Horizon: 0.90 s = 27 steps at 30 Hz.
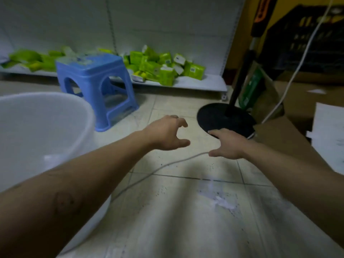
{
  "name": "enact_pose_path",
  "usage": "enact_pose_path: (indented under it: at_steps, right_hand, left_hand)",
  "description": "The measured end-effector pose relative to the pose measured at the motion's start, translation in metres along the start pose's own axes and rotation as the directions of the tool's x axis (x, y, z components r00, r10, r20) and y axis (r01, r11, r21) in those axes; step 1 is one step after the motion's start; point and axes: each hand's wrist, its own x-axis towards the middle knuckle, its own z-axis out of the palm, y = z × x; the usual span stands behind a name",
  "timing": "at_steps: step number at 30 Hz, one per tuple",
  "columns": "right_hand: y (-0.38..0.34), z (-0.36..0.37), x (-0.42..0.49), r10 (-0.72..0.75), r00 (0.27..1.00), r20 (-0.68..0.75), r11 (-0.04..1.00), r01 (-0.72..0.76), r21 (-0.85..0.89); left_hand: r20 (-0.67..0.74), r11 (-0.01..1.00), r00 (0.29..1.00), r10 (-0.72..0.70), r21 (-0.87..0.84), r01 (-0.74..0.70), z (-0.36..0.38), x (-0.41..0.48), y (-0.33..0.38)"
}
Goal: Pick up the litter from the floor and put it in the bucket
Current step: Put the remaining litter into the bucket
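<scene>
Head view. A blue plastic stool (pixel 96 79) stands on the tiled floor (pixel 167 229), just behind the white bucket (pixel 61 108). Behind the stool runs a low white shelf (pixel 195 84) heaped with green packets (pixel 163 67). To the right is a black round stand base (pixel 223 116) with its pole rising from it, and cardboard boxes (pixel 297 101) crowd in beside it. A white cable (pixel 158 168) trails across the tiles from the bucket's side toward my right hand (pixel 229 146), crossing the stretch between the two arms.

My left hand (pixel 165 135) is stretched out over the floor with fingers spread and loosely curled, holding nothing. My right hand is flat and open, its fingertips at the near edge of the black base. The thumb lies just beside the cable's end, and I cannot tell whether they touch.

The litter is a cluster of torn white paper scraps (pixel 223 202), thin, ragged and crumpled. It lies on the tiles between my forearms, nearer to me than either hand and touched by neither. The bucket sits at far left, beside my left forearm.
</scene>
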Motion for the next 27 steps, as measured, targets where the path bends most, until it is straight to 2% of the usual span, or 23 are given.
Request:
enact_pose_path:
  at_steps: [4, 8, 11, 15, 18, 20, 22, 24, 27]
  right_hand:
    - [0.046, 0.038, -0.001, 0.054, 0.987, 0.149, 0.998, -0.052, -0.023]
    - [0.071, 0.083, -0.003, 0.083, 0.946, 0.312, 0.996, -0.082, -0.016]
    - [0.077, 0.111, -0.001, 0.064, 0.93, 0.362, 0.998, -0.059, -0.025]
    - [0.071, 0.14, -0.003, 0.042, 0.904, 0.425, 0.999, -0.024, -0.049]
    - [0.069, 0.166, -0.005, 0.11, 0.866, 0.488, 0.992, -0.066, -0.106]
    - [0.069, 0.184, -0.008, 0.154, 0.879, 0.451, 0.987, -0.12, -0.103]
    - [0.067, 0.198, -0.016, 0.152, 0.912, 0.382, 0.987, -0.158, -0.016]
    - [0.065, 0.207, -0.025, 0.08, 0.939, 0.333, 0.993, -0.105, 0.058]
    - [0.063, 0.217, -0.037, 0.009, 0.962, 0.273, 0.999, -0.021, 0.041]
  left_hand:
    - [0.11, 1.0, 0.994, 0.009, -0.014, -0.008, 0.047, 0.016, 0.022]
    - [0.205, 0.995, 0.978, -0.042, -0.078, 0.059, 0.112, 0.03, 0.033]
    - [0.307, 0.993, 0.951, -0.026, -0.1, 0.059, 0.172, 0.023, 0.041]
    - [0.342, 0.987, 0.939, -0.02, -0.144, 0.073, 0.229, 0.015, 0.047]
    - [0.358, 0.99, 0.934, -0.016, -0.125, 0.065, 0.259, 0.023, 0.048]
    - [0.382, 0.996, 0.924, -0.005, -0.084, 0.04, 0.272, 0.028, 0.05]
    - [0.414, 0.998, 0.91, 0.026, -0.055, -0.003, 0.283, 0.03, 0.052]
    - [0.442, 0.999, 0.896, 0.049, -0.005, -0.052, 0.293, 0.032, 0.053]
    - [0.438, 0.987, 0.898, 0.041, 0.12, -0.104, 0.302, 0.026, 0.055]
